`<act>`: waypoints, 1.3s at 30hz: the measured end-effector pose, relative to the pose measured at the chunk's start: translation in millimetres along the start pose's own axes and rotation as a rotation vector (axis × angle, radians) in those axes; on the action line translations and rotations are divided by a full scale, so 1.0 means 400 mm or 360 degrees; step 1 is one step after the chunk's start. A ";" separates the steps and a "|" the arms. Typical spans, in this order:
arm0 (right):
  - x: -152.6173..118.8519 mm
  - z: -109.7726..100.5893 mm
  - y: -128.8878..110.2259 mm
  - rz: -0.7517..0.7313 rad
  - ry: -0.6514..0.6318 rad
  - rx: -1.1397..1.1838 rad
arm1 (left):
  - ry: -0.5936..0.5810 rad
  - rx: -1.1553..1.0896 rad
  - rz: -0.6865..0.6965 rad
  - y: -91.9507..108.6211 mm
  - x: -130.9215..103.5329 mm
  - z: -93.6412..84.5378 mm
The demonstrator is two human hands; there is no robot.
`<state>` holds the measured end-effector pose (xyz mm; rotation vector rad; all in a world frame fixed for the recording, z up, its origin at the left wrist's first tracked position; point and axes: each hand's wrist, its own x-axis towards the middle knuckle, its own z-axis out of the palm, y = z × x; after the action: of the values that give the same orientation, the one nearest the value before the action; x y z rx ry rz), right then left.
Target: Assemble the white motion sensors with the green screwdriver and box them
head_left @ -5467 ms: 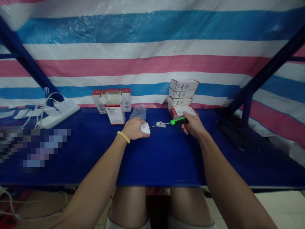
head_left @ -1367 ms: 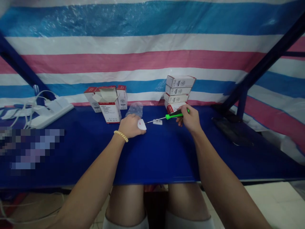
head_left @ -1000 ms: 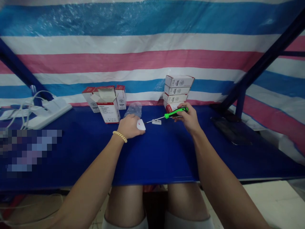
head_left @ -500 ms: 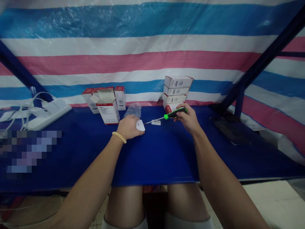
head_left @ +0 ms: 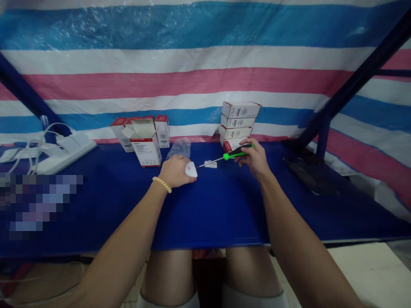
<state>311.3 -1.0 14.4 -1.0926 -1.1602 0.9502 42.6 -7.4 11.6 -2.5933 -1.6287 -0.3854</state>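
My left hand [head_left: 176,172] is closed around a small white plastic device [head_left: 191,170] with a red mark, held just above the blue table. My right hand [head_left: 255,160] grips the black and green handle of a screwdriver [head_left: 236,152]. Its metal shaft points left, and the tip meets the right edge of the white device; whether it sits in a screw is too small to tell. Behind the shaft a small flat white part [head_left: 211,164] lies on the table. Beyond my left hand rests a crumpled clear plastic bag [head_left: 180,148].
An opened red and white box [head_left: 147,152] stands at the left back with other boxes around it. Several similar boxes [head_left: 240,110] are stacked behind my right hand. A white power strip [head_left: 69,152] with cables lies far left, a dark phone-like slab [head_left: 308,175] at right.
Both hands, with the white device and the screwdriver, have shifted slightly to the right. The screwdriver tip stays at the device's edge.
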 end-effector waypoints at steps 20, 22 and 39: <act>0.007 -0.023 0.012 -0.0106 0.0051 -0.0400 | 0.0025 0.0006 0.0010 0.000 -0.001 0.000; 0.005 -0.023 0.010 -0.0150 -0.0001 -0.0326 | 0.0018 0.0005 0.0007 0.002 -0.002 -0.002; -0.006 -0.016 -0.004 -0.0014 -0.0087 0.0035 | 0.0090 -0.0143 0.0025 -0.005 0.001 -0.001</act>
<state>317.1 -4.8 15.1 -1.0486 -1.1954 0.9889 40.8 -6.1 12.1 -2.6314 -1.6082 -0.5379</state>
